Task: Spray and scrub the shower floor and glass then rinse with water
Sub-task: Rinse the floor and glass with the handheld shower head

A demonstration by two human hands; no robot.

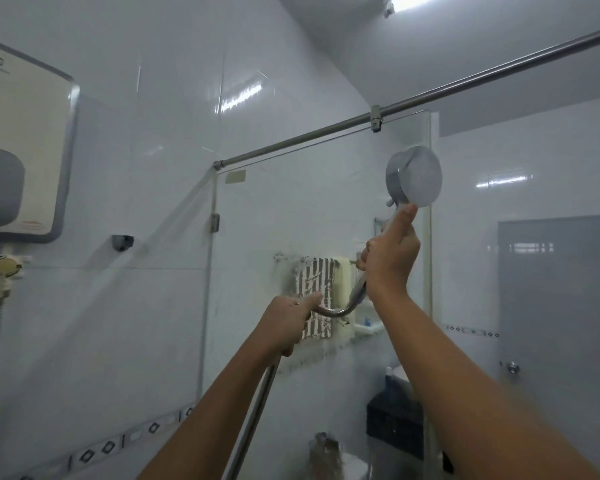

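right hand (390, 261) curled round shower head (414, 176), left hand (288, 323) gripping hose (340, 310), glass (291, 209) perhaps wet

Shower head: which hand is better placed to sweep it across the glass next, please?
Probably right: the right hand grips the shower head by its handle, raised near the glass; the left hand only holds the hose lower down.

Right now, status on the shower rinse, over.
Right grip holds shower head, raised at glass. Left grip holds hose. Nothing between head and glass.
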